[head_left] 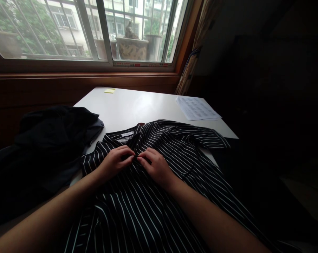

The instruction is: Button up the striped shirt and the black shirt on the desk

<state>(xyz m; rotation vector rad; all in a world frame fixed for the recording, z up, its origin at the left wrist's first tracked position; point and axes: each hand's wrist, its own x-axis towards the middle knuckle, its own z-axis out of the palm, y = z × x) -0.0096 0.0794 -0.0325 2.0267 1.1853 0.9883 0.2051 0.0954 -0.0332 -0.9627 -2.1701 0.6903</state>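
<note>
1. The left hand (115,160) lies knuckles up on the striped shirt (137,211). Its grip is clenched: fingers curled in, thumb and fingertips nipping a small fold of the fabric at the front opening.
2. The right hand (155,167) sits just beside it, fingertips almost touching those of the left. Its grip is likewise closed on the same line of fabric, with the fingers bent and the palm resting on the cloth.
3. Whether a button sits between the two grips cannot be told (the fingertips cover the spot).
4. The striped shirt, black with thin white stripes, is spread front up on the worktop (137,105). Its collar, with a pale label (128,134), lies just beyond the hands. Its body runs back under both forearms towards the person, and one sleeve reaches out to the right.
5. Both grips meet on the shirt's centre line, a little below the collar.
6. Surroundings: a heap of dark garments (50,140) lies at the left, touching the shirt's left edge. A yellow note (109,90) sits at the far edge of the worktop. A printed sheet (197,108) lies at the far right corner, well apart from the hands.
7. A window (95,31) runs behind the worktop, with a curtain (194,59) at its right side.
</note>
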